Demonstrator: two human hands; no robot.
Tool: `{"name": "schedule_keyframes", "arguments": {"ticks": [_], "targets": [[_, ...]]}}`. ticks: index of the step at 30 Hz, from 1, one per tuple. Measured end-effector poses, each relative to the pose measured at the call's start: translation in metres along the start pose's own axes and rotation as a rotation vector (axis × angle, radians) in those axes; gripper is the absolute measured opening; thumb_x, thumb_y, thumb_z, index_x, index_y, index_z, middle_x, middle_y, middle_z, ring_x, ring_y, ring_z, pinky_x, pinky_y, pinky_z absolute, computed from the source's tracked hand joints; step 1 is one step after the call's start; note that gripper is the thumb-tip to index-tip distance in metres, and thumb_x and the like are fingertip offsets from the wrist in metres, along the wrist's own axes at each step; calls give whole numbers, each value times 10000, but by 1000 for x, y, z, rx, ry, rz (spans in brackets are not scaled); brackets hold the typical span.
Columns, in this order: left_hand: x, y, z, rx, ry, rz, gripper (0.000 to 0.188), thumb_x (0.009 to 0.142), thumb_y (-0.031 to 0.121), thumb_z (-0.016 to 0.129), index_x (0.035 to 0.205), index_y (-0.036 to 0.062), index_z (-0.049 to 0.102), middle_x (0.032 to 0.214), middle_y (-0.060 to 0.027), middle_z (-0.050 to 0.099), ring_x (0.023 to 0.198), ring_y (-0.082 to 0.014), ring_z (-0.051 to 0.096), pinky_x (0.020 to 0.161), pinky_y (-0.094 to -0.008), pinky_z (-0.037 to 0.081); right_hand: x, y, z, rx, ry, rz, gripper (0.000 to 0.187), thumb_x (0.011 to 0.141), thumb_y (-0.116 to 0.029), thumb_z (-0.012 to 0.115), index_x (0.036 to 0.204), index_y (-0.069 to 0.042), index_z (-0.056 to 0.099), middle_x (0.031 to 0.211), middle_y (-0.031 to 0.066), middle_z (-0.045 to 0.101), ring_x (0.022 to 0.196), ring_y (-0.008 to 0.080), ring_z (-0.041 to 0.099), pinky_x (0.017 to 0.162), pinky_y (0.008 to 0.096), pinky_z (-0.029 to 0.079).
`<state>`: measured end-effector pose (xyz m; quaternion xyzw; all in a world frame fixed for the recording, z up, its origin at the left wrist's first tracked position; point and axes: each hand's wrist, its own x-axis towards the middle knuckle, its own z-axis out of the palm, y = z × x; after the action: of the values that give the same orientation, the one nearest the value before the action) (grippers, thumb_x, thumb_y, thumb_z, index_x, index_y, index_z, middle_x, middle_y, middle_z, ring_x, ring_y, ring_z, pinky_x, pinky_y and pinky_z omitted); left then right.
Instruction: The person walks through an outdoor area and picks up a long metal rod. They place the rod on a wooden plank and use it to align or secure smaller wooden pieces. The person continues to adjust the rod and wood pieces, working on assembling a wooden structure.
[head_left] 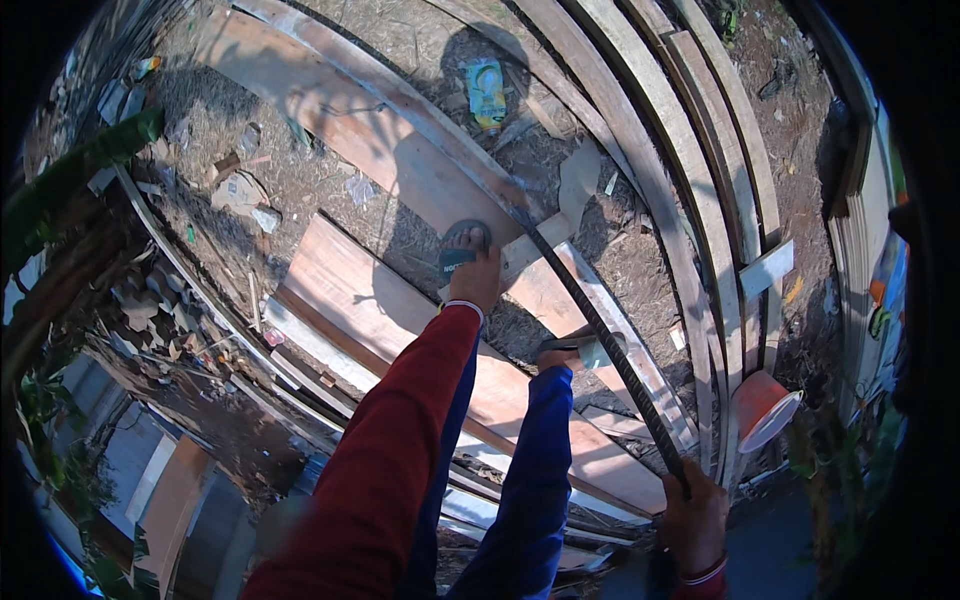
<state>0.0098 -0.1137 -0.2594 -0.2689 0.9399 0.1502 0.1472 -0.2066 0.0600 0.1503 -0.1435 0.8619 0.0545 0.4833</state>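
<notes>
My right hand (695,515) is closed around the lower end of a dark, ribbed metal bar (600,325). The bar slants up and left, its far end against the edge of a long narrow wooden beam (430,115). Beside my left foot, my left hand (476,280) is closed on a short strip of wood (537,245) that crosses the boards; its fingertips are partly hidden. Under that foot lies a wide plywood board (370,160) fixed along the beam. My other foot, in a sandal (560,345), is farther down, by the board's lower stretch.
Long planks (690,160) run along the right, with a reddish bucket (765,410) at their near end. More plywood panels (350,285) lie to the left. A yellow carton (486,95) and scraps litter the dirt ahead. Broken rubble (150,305) and banana leaves (90,165) are at far left.
</notes>
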Motion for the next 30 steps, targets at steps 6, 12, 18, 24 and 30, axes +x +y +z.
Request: {"name": "schedule_keyframes", "arguments": {"ticks": [6, 12, 18, 24, 30], "targets": [[-1, 6, -5, -170, -347, -161, 608, 798, 411, 756, 1192, 63, 451, 1069, -195, 645, 854, -385, 699, 697, -429, 594, 15, -5, 9, 51, -16, -55, 156, 875, -88, 636, 972, 35, 630, 709, 217, 606, 628, 379, 604, 587, 425, 442], [13, 0, 0, -441, -583, -361, 670, 787, 424, 749, 1258, 55, 447, 1424, -227, 426, 1370, -411, 357, 1098, -473, 374, 13, 38, 46, 61, 60, -85, 122, 863, -37, 628, 955, 43, 622, 714, 206, 593, 604, 327, 581, 558, 394, 423], [16, -11, 23, -158, -201, -141, 638, 763, 420, 767, 1197, 57, 470, 1273, -211, 536, 1216, -376, 541, 875, -447, 535, 39, 117, 136, 121, 155, -261, 233, 873, -75, 664, 1067, 48, 625, 804, 208, 627, 700, 407, 638, 591, 449, 500], [22, -19, 29, -165, -396, -216, 651, 730, 450, 784, 1203, 93, 514, 1203, -179, 594, 1168, -350, 581, 835, -460, 541, 56, 155, 217, 128, 252, -260, 218, 879, -81, 667, 1064, 22, 615, 788, 170, 626, 659, 354, 646, 535, 433, 486], [30, -14, 18, -216, -417, -260, 649, 752, 465, 773, 1216, 85, 524, 1093, -175, 658, 998, -356, 659, 806, -465, 539, 68, 171, 229, 239, 224, -296, 225, 931, -175, 624, 1056, 13, 618, 719, 166, 605, 615, 367, 621, 525, 441, 480]]}}
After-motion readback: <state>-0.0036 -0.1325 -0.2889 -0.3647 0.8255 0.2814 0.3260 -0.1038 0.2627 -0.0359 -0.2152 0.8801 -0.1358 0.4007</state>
